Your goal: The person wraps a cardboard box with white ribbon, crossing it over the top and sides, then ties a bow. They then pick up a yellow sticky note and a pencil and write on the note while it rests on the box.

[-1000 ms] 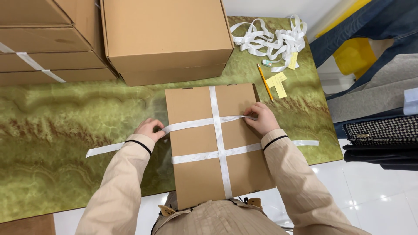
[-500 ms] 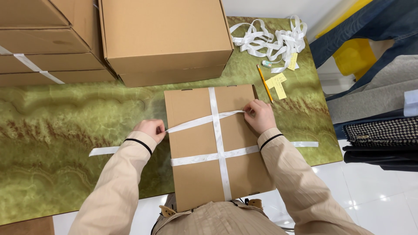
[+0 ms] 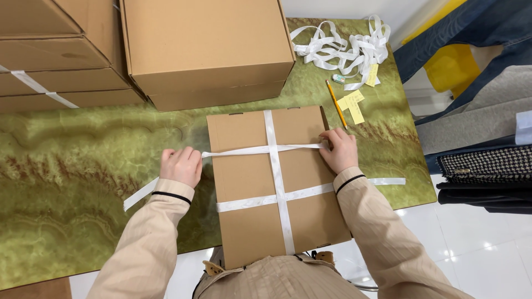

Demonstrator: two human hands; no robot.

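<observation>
1 head view looks steeply down (from close above) onto the green table.

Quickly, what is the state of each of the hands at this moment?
Left hand: closed, gripping the white flat strap left of the flat brown cardboard box.
Right hand: pressing the strap at the box's right edge; grip unclear.

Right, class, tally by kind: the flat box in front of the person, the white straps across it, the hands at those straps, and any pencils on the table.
Flat cardboard box: 1
White straps: 3 (lengthwise strap, upper crosswise strap, lower crosswise strap)
Hands: 2 (left hand, right hand)
Pencil: 1
Total: 7
</observation>
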